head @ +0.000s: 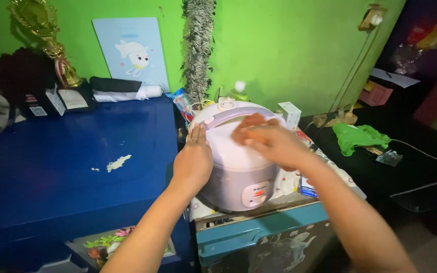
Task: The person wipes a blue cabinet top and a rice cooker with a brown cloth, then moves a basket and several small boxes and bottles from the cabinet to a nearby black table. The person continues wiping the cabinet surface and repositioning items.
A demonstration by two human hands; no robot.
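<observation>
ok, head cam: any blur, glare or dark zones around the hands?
Head view: right hand and the orange cloth under it are motion-blurred on the rice cooker lid; left hand is sharper. No strong glare. The right side, by the green bag, falls into deep shadow.

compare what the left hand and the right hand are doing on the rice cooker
The left hand lies flat and still against the side of the rice cooker, a ring on one finger. The right hand is over the lid, blurred, pressing an orange cloth onto it. The left hand holds nothing. Both touch the same cooker.
</observation>
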